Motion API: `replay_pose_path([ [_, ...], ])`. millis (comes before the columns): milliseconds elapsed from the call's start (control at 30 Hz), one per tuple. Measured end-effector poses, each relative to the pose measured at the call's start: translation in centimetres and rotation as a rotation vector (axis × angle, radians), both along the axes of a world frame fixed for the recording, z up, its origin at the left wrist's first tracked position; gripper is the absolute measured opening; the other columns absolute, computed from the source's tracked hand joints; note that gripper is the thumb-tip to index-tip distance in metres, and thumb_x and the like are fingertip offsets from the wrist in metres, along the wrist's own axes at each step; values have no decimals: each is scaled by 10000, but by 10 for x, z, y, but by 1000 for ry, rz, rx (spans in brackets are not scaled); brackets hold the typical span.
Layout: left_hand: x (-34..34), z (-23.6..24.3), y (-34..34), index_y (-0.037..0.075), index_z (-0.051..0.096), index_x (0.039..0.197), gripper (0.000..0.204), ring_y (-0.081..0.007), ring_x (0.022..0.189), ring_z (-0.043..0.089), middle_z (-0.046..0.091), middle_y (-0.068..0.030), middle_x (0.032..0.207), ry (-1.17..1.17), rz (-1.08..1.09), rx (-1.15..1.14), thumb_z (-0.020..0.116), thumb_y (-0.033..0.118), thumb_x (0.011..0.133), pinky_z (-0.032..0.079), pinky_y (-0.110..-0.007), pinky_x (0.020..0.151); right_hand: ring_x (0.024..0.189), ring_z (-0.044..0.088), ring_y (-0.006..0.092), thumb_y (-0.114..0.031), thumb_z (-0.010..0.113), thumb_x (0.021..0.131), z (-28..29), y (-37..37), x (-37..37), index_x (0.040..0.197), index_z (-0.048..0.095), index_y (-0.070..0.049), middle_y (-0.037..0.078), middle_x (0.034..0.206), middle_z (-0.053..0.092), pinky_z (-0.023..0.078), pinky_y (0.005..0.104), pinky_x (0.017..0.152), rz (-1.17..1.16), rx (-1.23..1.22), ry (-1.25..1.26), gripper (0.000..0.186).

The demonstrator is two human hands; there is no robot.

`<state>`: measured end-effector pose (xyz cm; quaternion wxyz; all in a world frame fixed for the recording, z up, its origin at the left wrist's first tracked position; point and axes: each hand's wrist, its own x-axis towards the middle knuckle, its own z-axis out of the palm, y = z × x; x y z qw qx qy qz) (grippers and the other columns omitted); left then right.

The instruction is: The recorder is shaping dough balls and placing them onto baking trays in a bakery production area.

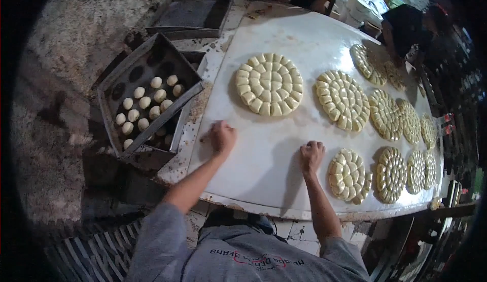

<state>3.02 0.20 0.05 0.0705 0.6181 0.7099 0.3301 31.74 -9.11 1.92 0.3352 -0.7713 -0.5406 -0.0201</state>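
Your left hand and right hand are curled into loose fists at the smooth white tabletop. A glossy, segmented dough round lies ahead, between them; smooth dough balls sit in a dark metal tray leftward.

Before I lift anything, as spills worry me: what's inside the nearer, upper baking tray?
Pale dough balls sit in the baking tray, beside dark circles; its near wall hides some floor.

Left hand and right hand, both curled, near dough rounds on white table
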Motion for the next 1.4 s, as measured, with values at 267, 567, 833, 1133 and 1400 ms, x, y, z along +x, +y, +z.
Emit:
replay_pose_path([
  [267,-5,29,-147,31,569,739,79,-314,935,483,539,-164,895,88,-470,-38,590,98,704,414,-425,791,903,459,360,-46,612,702,-10,-86,-73,835,519,-60,131,890,509,371,454,804,441,37,-100,164],
  [567,-172,152,-32,56,584,1106,380,-135,891,581,622,-51,1007,-469,-780,-205,695,110,748,483,-267,761,877,454,342,-97,590,694,-3,-57,-84,809,539,1,172,893,516,374,456,791,37,-112,-120,159],
  [833,-334,129,150,51,566,1131,420,-328,1020,566,552,-172,1170,242,-108,5,590,334,822,456,-416,855,972,568,195,-108,590,796,63,-9,-195,1197,484,86,176,1110,575,452,312,837,328,-479,1241,458],
  [1133,-317,241,7,6,502,1223,476,-198,1119,529,571,-120,1187,-1042,-888,-136,517,361,907,389,-332,962,884,577,201,-173,527,870,255,187,-417,1090,566,12,99,963,623,458,327,778,426,667,728,291],
  [1400,-186,95,-86,19,509,1214,392,-182,1101,502,553,-132,1182,-1230,-1080,-901,533,276,918,362,-295,977,962,534,336,-150,650,766,118,125,-329,1029,600,-28,169,1030,553,442,416,823,291,266,254,295],
])
